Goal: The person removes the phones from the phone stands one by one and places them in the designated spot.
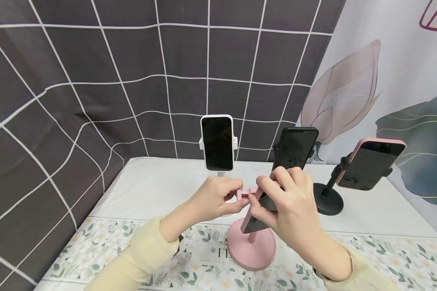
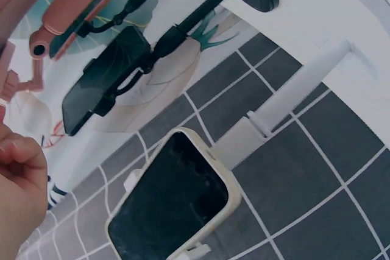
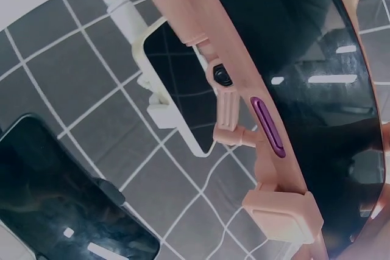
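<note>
A pink phone stand (image 1: 252, 246) stands upright in front of me on its round base. A phone in a pink case (image 3: 304, 95) with a dark screen is tilted at the top of it. My left hand (image 1: 218, 196) pinches the pink clamp (image 1: 242, 194) of the holder between thumb and fingers. My right hand (image 1: 293, 204) grips the phone from its right side, covering much of it. The right wrist view shows a square pink clamp pad (image 3: 283, 214) against the phone's edge and a jointed pink arm (image 3: 228, 111) behind.
Behind stand a white-cased phone (image 1: 217, 143) on a white stand, a black phone (image 1: 298, 143) in a black holder and a pink-cased phone (image 1: 371, 163) on a black stand. A floral cloth (image 1: 105, 246) covers the table's front. A dark grid curtain (image 1: 182, 52) hangs behind.
</note>
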`<action>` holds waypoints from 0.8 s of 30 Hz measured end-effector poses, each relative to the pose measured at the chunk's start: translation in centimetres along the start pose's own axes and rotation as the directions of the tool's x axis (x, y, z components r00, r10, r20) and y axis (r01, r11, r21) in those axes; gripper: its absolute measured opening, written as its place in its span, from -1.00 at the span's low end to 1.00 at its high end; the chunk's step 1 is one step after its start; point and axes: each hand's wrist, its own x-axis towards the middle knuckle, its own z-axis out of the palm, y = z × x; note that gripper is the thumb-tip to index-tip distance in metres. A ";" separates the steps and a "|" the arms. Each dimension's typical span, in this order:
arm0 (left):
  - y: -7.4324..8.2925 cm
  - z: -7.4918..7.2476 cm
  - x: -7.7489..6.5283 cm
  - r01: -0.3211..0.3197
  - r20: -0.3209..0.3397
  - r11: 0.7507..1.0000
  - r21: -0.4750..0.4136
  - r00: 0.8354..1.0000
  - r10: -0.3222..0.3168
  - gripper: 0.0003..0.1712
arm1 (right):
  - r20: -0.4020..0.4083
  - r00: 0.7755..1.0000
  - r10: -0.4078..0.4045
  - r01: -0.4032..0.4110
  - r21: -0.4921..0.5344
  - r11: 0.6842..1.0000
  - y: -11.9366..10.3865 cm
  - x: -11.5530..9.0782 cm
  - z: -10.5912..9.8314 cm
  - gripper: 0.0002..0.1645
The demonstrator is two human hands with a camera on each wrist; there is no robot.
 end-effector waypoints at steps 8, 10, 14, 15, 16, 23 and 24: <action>1.2 -0.3 0.5 -0.024 -0.036 0.959 0.281 0.999 0.036 -0.73 | 0.004 1.000 0.009 -0.009 0.020 1.000 0.0 -0.2 -0.3 -0.81; 1.3 -0.3 0.5 -0.047 -0.050 0.940 0.338 0.996 0.068 -0.71 | 0.014 1.000 -0.003 0.003 0.014 1.000 0.0 -0.2 -0.3 -0.80; 1.4 -0.2 0.7 -0.099 -0.071 0.877 0.471 0.986 0.149 -0.76 | 0.043 0.999 -0.023 0.023 -0.002 1.000 -0.1 -0.1 -0.4 -0.78; 1.4 -0.2 0.7 -0.111 -0.077 0.856 0.504 0.982 0.172 -0.76 | 0.045 0.999 -0.027 0.027 -0.007 1.000 -0.1 0.0 -0.4 -0.77; 1.4 -0.2 0.8 -0.121 -0.083 0.838 0.533 0.978 0.193 -0.76 | 0.044 0.999 -0.028 0.028 -0.006 1.000 -0.1 0.0 -0.4 -0.77; 1.0 -0.1 1.2 -0.117 -0.179 0.800 0.589 0.946 0.270 -0.74 | 0.004 1.000 -0.015 0.015 0.027 1.000 -0.2 -0.2 -0.2 -0.74; 1.0 -0.1 1.2 -0.112 -0.194 0.797 0.593 0.941 0.276 -0.75 | 0.001 1.000 -0.018 0.018 0.028 0.999 -0.2 -0.2 -0.2 -0.73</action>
